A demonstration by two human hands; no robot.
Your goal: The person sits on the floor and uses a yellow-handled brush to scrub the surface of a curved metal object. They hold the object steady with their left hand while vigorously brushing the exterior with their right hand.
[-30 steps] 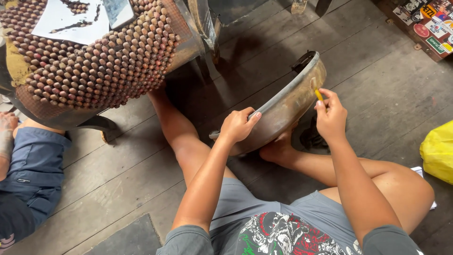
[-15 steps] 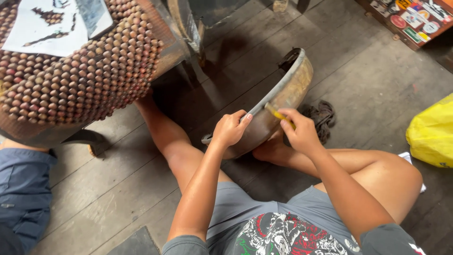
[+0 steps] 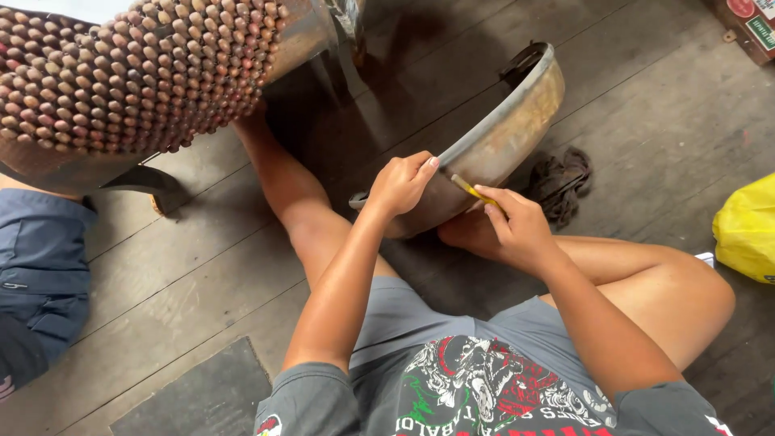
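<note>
I sit on a wooden floor with a tarnished metal bowl (image 3: 517, 121) standing on its edge between my legs. My left hand (image 3: 400, 184) grips the bowl's near rim and steadies it. My right hand (image 3: 517, 226) holds a thin yellow tool (image 3: 471, 189), like a pencil, with its tip against the outside of the bowl close to the rim. The bowl's inside faces away to the upper left and is mostly hidden.
A large rounded object covered in rows of small brown beads (image 3: 137, 73) fills the upper left. Another person's leg in blue shorts (image 3: 40, 274) is at the left edge. A dark rag (image 3: 561, 178) lies behind the bowl, a yellow bag (image 3: 747, 230) at right, a dark mat (image 3: 202, 396) at bottom left.
My right hand has slid with the yellow tool along the bowl's rim toward my left hand. The view has shifted, so the beaded object now sits higher and closer.
</note>
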